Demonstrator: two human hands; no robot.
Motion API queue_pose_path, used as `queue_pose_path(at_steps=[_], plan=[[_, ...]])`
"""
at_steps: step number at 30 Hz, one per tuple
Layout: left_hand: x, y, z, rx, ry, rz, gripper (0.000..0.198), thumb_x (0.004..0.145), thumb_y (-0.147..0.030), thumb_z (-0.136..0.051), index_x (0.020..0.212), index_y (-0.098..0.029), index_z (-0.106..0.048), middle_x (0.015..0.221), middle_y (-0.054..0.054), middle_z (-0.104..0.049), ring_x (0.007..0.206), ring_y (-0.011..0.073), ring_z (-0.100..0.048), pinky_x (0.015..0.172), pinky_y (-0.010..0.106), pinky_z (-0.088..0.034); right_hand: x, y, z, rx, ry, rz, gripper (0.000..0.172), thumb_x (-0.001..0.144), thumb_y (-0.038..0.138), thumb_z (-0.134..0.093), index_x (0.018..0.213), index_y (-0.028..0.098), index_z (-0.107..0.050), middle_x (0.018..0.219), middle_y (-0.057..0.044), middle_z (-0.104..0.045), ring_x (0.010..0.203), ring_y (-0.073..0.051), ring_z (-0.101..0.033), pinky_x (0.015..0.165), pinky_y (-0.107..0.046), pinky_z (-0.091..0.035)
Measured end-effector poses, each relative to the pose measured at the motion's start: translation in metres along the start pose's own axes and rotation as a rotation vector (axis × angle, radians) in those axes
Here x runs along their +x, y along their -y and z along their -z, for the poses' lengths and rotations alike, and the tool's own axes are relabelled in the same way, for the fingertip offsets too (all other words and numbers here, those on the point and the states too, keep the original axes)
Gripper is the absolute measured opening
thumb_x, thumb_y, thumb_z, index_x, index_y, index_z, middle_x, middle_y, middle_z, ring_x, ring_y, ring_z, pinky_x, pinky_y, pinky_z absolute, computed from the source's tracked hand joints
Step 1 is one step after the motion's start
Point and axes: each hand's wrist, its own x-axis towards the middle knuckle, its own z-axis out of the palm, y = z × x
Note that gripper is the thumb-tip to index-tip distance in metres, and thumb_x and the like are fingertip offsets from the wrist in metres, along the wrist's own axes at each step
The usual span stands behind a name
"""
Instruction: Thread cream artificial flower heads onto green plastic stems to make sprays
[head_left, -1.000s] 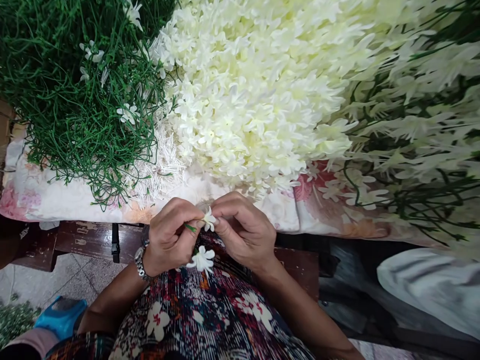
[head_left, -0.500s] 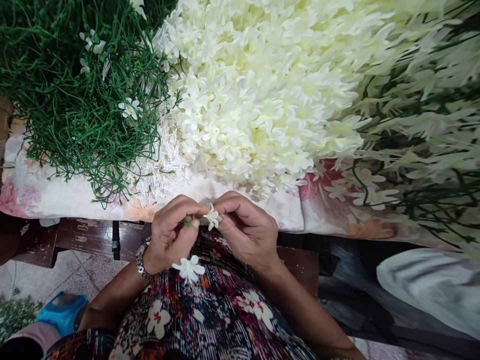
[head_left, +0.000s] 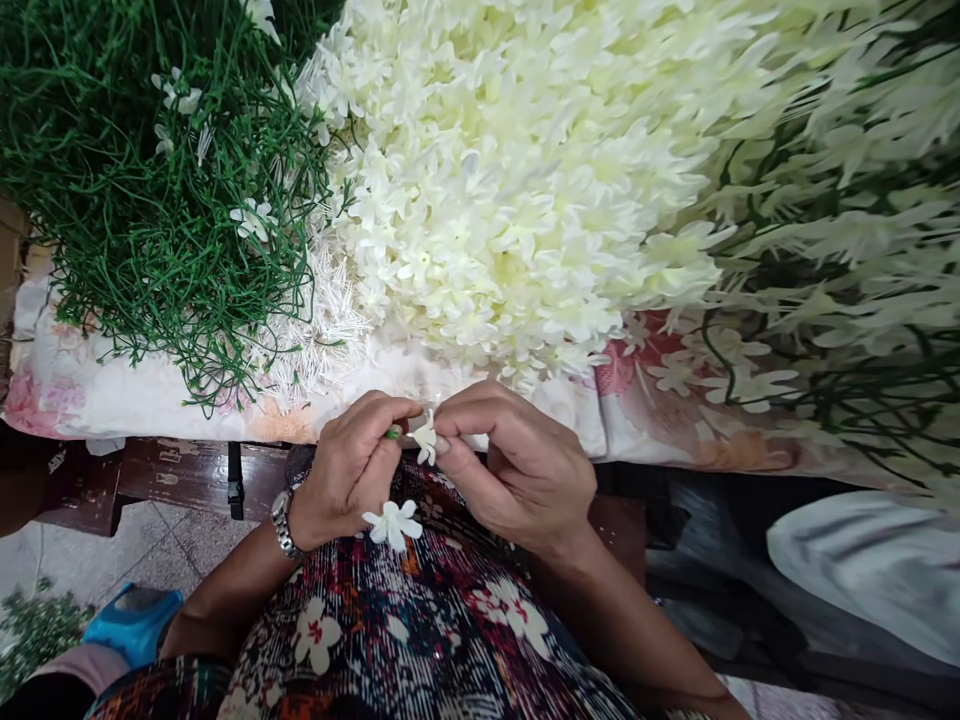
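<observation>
My left hand (head_left: 352, 470), a watch on its wrist, pinches a green stem whose tip (head_left: 393, 433) shows by the thumb. Below that hand hangs an open white artificial flower (head_left: 392, 526); its link to the stem is hidden by the palm. Thumb and forefinger of my right hand (head_left: 521, 470) are closed on a small white flower (head_left: 425, 440), right against the left fingertips. Both hands are just off the table's near edge, above my lap.
Green artificial stems (head_left: 172, 220) are heaped at the left of the cloth-covered table (head_left: 142, 395). Thin white stalks (head_left: 322, 330) lie beside them. A large pile of white-yellow flowers (head_left: 510, 190) fills the middle, with finished-looking flowered sprays (head_left: 862, 260) at right.
Both hands have shifted slightly to the right, and the right hand has turned a little. The hanging flower has moved right with the left hand.
</observation>
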Motion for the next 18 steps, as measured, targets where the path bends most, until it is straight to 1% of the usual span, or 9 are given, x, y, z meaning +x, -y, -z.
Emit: queue_pose_path(at_steps=[4, 9, 14, 18], plan=[[0.0016, -0.0006, -0.0007, 0.094, 0.028, -0.053, 0.026, 0.078, -0.008, -0.033, 0.096, -0.014, -0.051, 0.080, 0.004, -0.053, 0.072, 0.0118, -0.050, 0.063, 0.025, -0.042, 0.0016, 0.0034, 0.0052, -0.165, 0.058, 0.081, 0.014, 0.069, 0.006, -0.053, 0.080, 0.016, -0.052, 0.070, -0.002, -0.054, 0.066, -0.009, -0.051, 0.058, -0.022, -0.043], [0.0032, -0.0013, -0.0027, 0.251, 0.045, -0.125, 0.028, 0.075, -0.008, -0.030, 0.095, -0.014, -0.048, 0.078, 0.005, -0.053, 0.069, 0.0136, -0.049, 0.059, 0.027, -0.043, 0.0036, 0.0062, 0.0084, -0.305, 0.121, 0.121, 0.009, 0.073, 0.008, -0.051, 0.079, 0.015, -0.053, 0.070, -0.003, -0.055, 0.067, -0.009, -0.051, 0.059, -0.022, -0.044], [0.0033, 0.0009, -0.0060, 0.455, 0.077, -0.158, 0.028, 0.074, -0.011, -0.029, 0.096, -0.012, -0.046, 0.077, 0.007, -0.054, 0.069, 0.0156, -0.051, 0.060, 0.029, -0.045, 0.0034, 0.0058, 0.0097, -0.392, 0.146, 0.163, 0.008, 0.072, 0.008, -0.051, 0.076, 0.014, -0.053, 0.067, -0.003, -0.055, 0.065, -0.010, -0.050, 0.059, -0.021, -0.044], [0.0041, -0.0003, -0.0081, 0.596, 0.091, -0.172, 0.027, 0.075, -0.014, -0.028, 0.094, -0.011, -0.047, 0.073, 0.007, -0.056, 0.065, 0.0162, -0.053, 0.058, 0.029, -0.046, 0.0013, 0.0037, 0.0101, -0.416, 0.171, 0.152, 0.007, 0.074, 0.009, -0.049, 0.076, 0.015, -0.052, 0.067, -0.003, -0.054, 0.065, -0.010, -0.049, 0.059, -0.022, -0.044]])
